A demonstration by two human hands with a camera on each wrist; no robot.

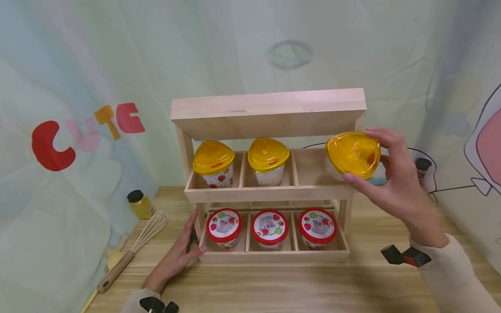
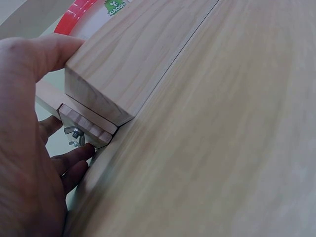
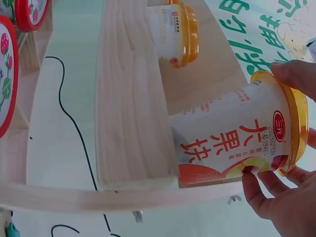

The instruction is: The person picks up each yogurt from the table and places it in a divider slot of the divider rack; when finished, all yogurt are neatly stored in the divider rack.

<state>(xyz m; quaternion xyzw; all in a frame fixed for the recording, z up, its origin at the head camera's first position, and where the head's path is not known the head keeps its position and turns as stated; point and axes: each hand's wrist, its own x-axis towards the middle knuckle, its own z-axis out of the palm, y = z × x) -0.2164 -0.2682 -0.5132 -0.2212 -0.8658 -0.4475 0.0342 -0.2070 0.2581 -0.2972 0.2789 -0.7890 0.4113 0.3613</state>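
A two-tier wooden rack [image 1: 270, 257] stands on the table. My right hand [image 1: 399, 187] grips a yellow-lidded yogurt cup [image 1: 352, 154] by its lid, thumb and fingers around the rim. In the right wrist view the cup [image 3: 232, 136] tilts, its lower end inside the upper tier's right compartment, behind the front board [image 3: 133, 98]. My left hand [image 1: 178, 256] holds the rack's lower left corner; in the left wrist view the thumb lies at the front board [image 2: 123, 64] and the other fingers reach behind the side, near a wing nut [image 2: 75, 132].
Two more yellow-lidded cups [image 1: 213, 163] [image 1: 268, 160] sit in the upper tier's left and middle compartments. Below, three red-lidded cups [image 1: 224, 227] fill the lower tier. To the left lie a whisk [image 1: 135, 250] and a yellow jar [image 1: 141, 205] with a black cap. A printed curtain [image 1: 242, 52] hangs behind.
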